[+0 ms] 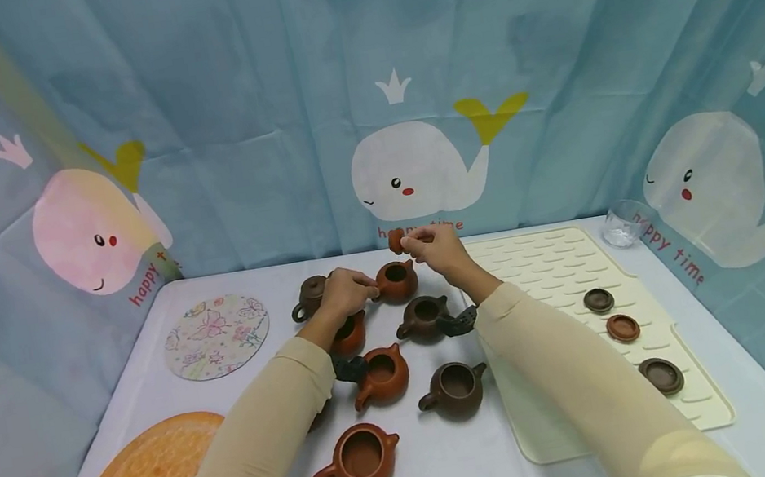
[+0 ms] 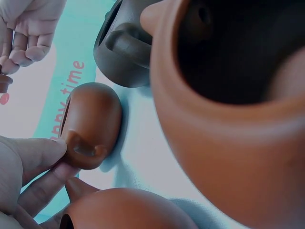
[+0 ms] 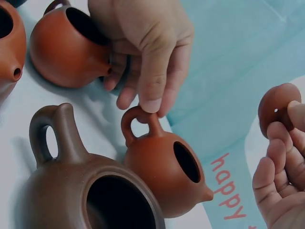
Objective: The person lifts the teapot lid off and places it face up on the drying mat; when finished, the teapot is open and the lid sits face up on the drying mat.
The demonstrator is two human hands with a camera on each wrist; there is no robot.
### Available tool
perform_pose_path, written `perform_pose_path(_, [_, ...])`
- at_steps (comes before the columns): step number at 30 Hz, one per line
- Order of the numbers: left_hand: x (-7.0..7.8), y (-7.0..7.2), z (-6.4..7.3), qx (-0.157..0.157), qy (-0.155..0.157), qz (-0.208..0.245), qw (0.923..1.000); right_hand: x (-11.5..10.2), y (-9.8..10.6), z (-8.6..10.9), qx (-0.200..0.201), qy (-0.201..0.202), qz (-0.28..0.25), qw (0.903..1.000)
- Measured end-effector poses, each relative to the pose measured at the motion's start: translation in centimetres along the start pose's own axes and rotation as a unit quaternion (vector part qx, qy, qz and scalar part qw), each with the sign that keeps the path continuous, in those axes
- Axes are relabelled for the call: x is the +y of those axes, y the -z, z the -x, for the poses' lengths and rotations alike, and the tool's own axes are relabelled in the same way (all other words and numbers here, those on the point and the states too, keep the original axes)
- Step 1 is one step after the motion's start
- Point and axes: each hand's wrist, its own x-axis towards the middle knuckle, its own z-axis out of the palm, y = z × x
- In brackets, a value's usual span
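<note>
At the back of the table my left hand [image 1: 344,292] pinches the handle of a small orange-brown clay teapot [image 1: 398,284] between thumb and fingers. The pot has no lid on, and its dark opening shows in the right wrist view, spout [image 3: 206,194] pointing away from that hand. Up and to the right of it, my right hand [image 1: 438,248] holds a round orange-brown lid [image 3: 271,106] by thumb and fingers, apart from the pot. A small hole shows in the lid. Closest in front of the pinched pot stands a dark brown open teapot [image 1: 427,316].
More lidless teapots stand nearer, among them a reddish one [image 1: 367,471] and a dark one [image 1: 457,400]. A dark teapot with its lid on [image 1: 313,288] sits behind my left wrist. Three lids lie on the cream mat [image 1: 531,435]; a clear glass [image 1: 622,227] stands back right.
</note>
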Motion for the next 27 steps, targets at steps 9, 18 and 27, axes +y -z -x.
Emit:
perform_pose_path(9, [0.0,-0.1,0.1,0.002,0.004,0.006,1.0000,-1.2,0.5,0.7,0.004,-0.030,-0.111,0.9934])
perform_pose_path(18, [0.1,-0.2,0.2,0.006,0.002,0.001,1.0000,-2.7,0.9,1.0,-0.015,-0.027,-0.226,0.9736])
perform_pose_path(27, [0.0,-0.2,0.3,0.009,-0.001,-0.001,1.0000,-4.6,2.3,2.2,-0.087,-0.013,-0.313,0.9457])
